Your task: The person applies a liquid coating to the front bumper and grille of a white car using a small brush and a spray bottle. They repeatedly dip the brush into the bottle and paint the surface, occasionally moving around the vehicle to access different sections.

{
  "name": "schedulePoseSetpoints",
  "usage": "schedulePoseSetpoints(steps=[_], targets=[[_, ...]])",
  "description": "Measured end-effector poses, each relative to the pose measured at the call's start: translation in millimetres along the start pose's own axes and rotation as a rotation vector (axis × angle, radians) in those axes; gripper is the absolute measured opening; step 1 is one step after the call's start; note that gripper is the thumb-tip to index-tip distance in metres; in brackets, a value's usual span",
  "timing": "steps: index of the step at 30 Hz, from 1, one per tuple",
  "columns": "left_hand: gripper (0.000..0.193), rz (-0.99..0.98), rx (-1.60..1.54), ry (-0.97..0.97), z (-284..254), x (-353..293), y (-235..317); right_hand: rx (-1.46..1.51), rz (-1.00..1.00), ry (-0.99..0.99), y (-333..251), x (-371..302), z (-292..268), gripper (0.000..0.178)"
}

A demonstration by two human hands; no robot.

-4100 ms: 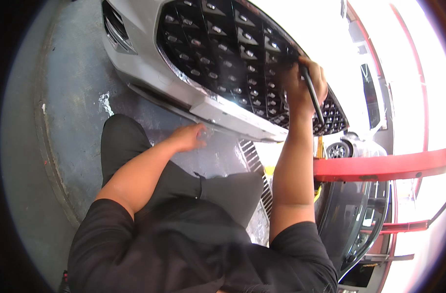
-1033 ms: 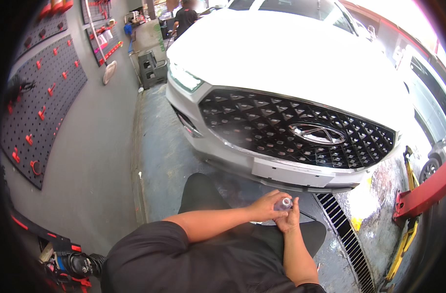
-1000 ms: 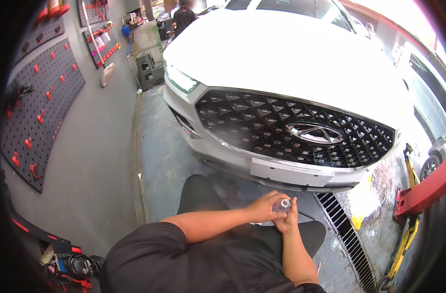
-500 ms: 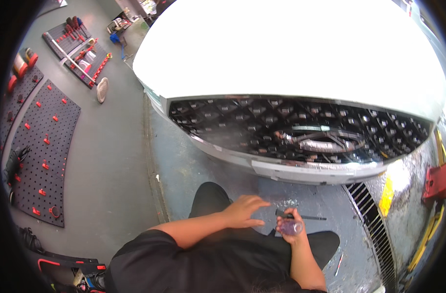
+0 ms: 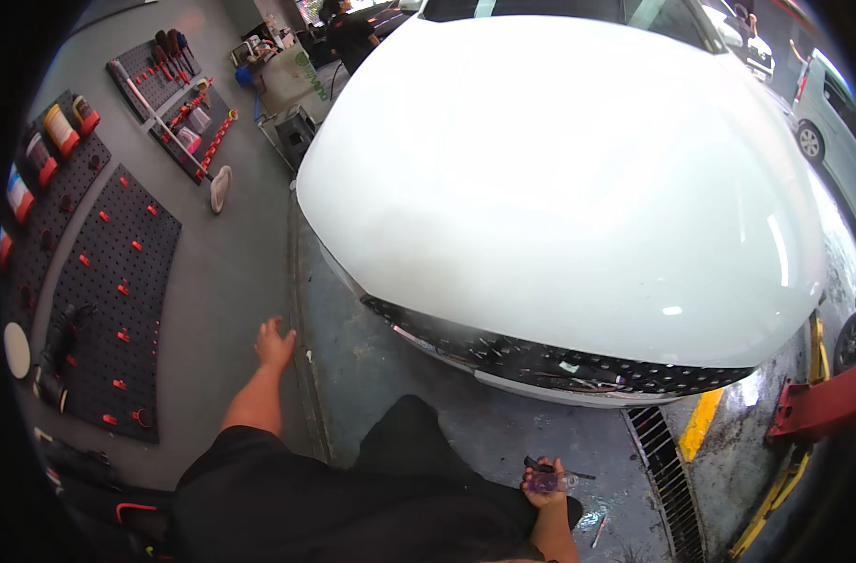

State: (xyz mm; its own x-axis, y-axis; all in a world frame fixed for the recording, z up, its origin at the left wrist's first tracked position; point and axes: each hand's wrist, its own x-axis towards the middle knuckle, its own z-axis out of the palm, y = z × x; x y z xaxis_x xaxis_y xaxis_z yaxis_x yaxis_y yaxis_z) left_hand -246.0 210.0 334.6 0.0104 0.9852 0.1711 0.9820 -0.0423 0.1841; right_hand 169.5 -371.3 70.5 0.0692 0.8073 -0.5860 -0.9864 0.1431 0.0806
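My left hand [image 5: 275,346] reaches out to the left over the grey floor, its fingers apart and nothing in it. Low in the picture, right of centre, my right hand [image 5: 546,497] is closed around a small clear bottle [image 5: 544,482] of purple liquid. A black piece [image 5: 537,464] sticks up at the fingers. Beside it, a thin dark stick [image 5: 581,476] points right; whether it belongs to the bottle, I cannot tell. In front of me stands a white car [image 5: 559,188] with a black patterned grille [image 5: 540,361].
A black pegboard [image 5: 118,300] with red hooks is on the left, tools and bottles around it. A floor grate [image 5: 667,479] runs at the right, near a red lift arm [image 5: 826,413]. A person [image 5: 351,42] stands at the back; a thin red-and-white stick [image 5: 598,532] lies on the floor.
My left hand has swung from beside the bottle out to the left. My right hand still holds the bottle. The view has tilted up, showing more of the car's hood.
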Motion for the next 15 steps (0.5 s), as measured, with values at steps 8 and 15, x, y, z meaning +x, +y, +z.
schedulePoseSetpoints(steps=[8, 15], targets=[[0.064, 0.478, 0.069, 0.635, -261.0, 179.6, 168.4, 0.097, -0.382, 0.202, -63.2, -176.8, 31.4, 0.054], [0.08, 0.73, 0.248, 1.329, -627.7, 126.1, 388.8, -0.037, -0.655, 0.152, -146.7, -310.6, 7.9, 0.053]])
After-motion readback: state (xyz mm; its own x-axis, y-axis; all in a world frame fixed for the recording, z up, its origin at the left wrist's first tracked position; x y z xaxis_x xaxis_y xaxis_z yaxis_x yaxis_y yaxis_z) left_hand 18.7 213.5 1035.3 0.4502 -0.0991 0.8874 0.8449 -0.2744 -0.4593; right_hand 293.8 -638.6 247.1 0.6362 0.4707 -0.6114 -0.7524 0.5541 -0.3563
